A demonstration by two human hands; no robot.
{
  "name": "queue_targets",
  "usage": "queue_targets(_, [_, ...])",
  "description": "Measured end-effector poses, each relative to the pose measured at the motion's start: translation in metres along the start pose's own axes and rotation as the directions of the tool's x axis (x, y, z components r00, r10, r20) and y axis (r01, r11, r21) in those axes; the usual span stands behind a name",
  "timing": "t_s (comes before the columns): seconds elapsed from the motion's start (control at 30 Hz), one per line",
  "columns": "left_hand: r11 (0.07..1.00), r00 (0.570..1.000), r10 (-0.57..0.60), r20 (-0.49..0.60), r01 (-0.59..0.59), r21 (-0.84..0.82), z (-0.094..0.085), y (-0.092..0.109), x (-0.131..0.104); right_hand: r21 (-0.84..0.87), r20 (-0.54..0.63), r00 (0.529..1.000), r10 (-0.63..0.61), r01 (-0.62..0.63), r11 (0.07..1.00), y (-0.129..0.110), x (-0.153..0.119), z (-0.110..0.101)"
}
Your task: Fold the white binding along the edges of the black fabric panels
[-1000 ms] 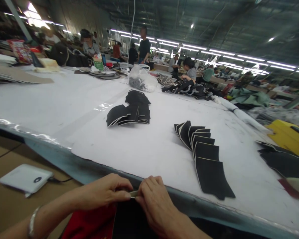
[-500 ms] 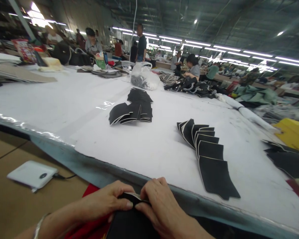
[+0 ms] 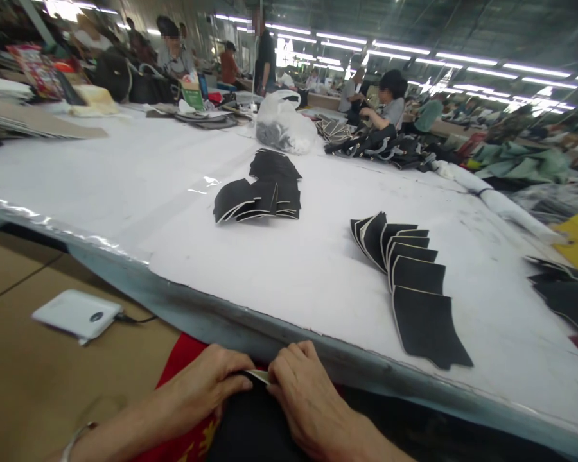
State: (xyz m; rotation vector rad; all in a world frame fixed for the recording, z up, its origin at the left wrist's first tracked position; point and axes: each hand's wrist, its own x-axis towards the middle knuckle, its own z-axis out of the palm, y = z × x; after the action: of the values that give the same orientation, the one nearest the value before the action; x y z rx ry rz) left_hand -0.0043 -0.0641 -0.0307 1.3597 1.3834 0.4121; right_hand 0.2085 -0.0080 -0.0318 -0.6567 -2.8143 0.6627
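Observation:
Low in the head view, below the table's front edge, both hands pinch the top edge of a black piece of material (image 3: 255, 420) with a pale underside. My left hand (image 3: 219, 378) grips it between thumb and fingers on the left; a bangle circles that wrist. My right hand (image 3: 301, 391) is closed on the edge just to the right, its fingertips partly hidden. Between the hands a strip of the pale side shows. Red cloth (image 3: 176, 369) with yellow marks lies under the left forearm. On the table are a fanned row of black pieces (image 3: 421, 321) and a black stack (image 3: 257, 199).
The white-covered table (image 3: 173, 170) spans the view. A white device (image 3: 77, 314) with a cable rests on brown cardboard at the left. Farther back are a clear plastic bag (image 3: 284, 125), black straps (image 3: 380, 144) and a long white roll (image 3: 501, 202). Several people work beyond.
The view has tilted down slightly, so the table things sit higher. My hands have shifted a little along the black piece's edge, and less of its pale side shows between them.

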Motion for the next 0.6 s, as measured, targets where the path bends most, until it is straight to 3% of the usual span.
queue_targets(0.4, [0.970,0.996,-0.013,0.083,0.033,-0.241,0.008,-0.013,0.000,0.057,0.024,0.999,0.035,-0.037,0.998,-0.004,0.002,-0.003])
queue_targets(0.6, [0.985,0.998,0.042,0.049,-0.033,-0.171,0.007,-0.008,-0.002,0.135,-0.017,0.998,0.056,-0.054,0.989,-0.002,0.000,-0.005])
